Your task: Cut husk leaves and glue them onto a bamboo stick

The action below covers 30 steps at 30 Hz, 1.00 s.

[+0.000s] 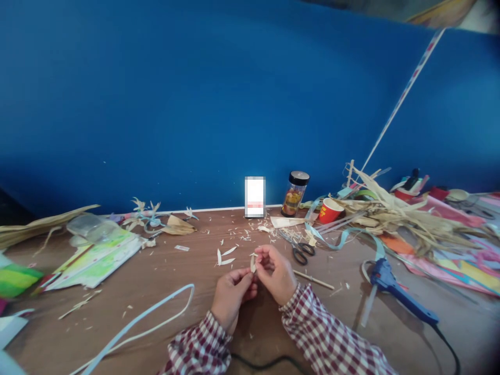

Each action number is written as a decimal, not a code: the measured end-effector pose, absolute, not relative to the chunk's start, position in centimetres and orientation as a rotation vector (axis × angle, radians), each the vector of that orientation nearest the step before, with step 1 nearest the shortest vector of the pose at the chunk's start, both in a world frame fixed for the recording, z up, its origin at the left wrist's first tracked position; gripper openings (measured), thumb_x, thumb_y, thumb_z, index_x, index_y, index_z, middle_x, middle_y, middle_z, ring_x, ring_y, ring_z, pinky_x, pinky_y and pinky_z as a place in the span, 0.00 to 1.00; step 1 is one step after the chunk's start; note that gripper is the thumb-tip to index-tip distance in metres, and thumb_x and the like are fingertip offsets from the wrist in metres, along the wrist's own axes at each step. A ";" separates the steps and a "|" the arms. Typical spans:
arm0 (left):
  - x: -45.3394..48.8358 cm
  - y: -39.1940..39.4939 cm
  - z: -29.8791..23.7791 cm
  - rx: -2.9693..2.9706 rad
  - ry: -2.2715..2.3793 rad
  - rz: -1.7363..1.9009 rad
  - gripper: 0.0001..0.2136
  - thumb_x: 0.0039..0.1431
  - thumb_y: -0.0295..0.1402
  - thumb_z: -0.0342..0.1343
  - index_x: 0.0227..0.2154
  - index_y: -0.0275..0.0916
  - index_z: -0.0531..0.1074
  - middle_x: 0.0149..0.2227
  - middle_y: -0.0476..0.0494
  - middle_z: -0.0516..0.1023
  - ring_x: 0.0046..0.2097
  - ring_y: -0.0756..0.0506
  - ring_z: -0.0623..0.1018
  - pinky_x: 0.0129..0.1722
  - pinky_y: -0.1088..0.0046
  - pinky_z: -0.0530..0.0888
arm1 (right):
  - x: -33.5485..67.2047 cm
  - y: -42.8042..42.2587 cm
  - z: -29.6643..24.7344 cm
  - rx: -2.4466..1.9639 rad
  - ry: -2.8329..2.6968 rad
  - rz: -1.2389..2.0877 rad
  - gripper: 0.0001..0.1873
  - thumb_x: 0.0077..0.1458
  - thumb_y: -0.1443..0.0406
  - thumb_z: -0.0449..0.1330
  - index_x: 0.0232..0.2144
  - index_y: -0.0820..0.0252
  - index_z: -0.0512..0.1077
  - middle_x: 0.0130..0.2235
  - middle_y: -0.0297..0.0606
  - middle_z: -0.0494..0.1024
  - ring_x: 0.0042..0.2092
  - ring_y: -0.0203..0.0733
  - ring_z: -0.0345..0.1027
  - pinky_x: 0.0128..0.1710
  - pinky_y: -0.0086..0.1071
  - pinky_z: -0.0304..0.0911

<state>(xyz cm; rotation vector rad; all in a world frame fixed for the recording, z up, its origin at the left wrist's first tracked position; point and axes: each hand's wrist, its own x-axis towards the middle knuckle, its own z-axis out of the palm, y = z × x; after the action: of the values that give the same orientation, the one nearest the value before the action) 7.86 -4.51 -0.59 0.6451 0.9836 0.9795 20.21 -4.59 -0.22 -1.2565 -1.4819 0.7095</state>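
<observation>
Far to the left of the scissors (301, 253), a sheaf of dried husk (27, 229) lies by one clear plastic cup (94, 229), which rests on a green-and-yellow painted sheet (97, 263). Left of the scissors and on the wearer's side, one pale-blue cord (144, 315) bends into an open loop.

Closer in, to the left of the scissors, lie three pale petal-shaped slivers (227, 262), grouped apart from the scraps (245, 235), perhaps so they don't get lost among them. The scraps are too many to count.

Just left of the scissors and nearer the wearer, the left hand (230, 297) pinches the lower end of one small pale piece (253, 263) between thumb and fingers. The right hand (275, 273) grips its upper part with the fingertips; a piece so slight probably needs this double pinch to stay steady.

The one pair of scissors lies with its two finger loops towards the wearer, seemingly for easy pick-up. Beyond it stands one black-lidded jar (296, 195); on the wearer's side lies one thin stick (314, 279).

To the right of the scissors, one red paper cup (331, 211) leans beside a heap of dry husks (414, 216). Nearer the wearer, one blue glue gun (402, 291) lies with its handle turned wearer-ward, likely to suit the right hand.
</observation>
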 end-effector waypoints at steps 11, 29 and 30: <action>7.6 -4.3 -0.3 0.570 0.960 0.997 0.11 0.34 0.31 0.67 0.23 0.32 0.75 0.19 0.48 0.74 0.19 0.56 0.70 0.18 0.84 0.70 | 20.1 -4.7 0.8 -1.221 -1.354 0.986 0.10 0.50 0.64 0.55 0.38 0.60 0.65 0.30 0.34 0.71 0.29 0.35 0.68 0.30 0.28 0.65; 7.7 -4.4 -0.4 0.654 1.020 0.941 0.13 0.36 0.37 0.65 0.23 0.32 0.75 0.21 0.45 0.75 0.20 0.54 0.71 0.19 0.81 0.70 | 20.6 -4.3 -0.2 -1.261 -1.376 0.996 0.10 0.50 0.60 0.56 0.23 0.61 0.65 0.23 0.31 0.68 0.25 0.33 0.61 0.26 0.26 0.58; 7.7 -4.4 -0.4 0.660 1.019 0.939 0.13 0.36 0.38 0.65 0.22 0.32 0.75 0.21 0.45 0.75 0.20 0.55 0.71 0.19 0.81 0.70 | 20.6 -4.3 -0.2 -1.267 -1.382 0.992 0.10 0.50 0.59 0.56 0.23 0.61 0.65 0.23 0.31 0.69 0.25 0.33 0.61 0.26 0.26 0.59</action>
<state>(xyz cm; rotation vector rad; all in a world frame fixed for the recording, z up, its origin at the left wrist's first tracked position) 7.72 -4.45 -0.43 0.6603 1.0195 0.9387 20.57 -4.31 -0.17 -1.2671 -1.3817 0.9919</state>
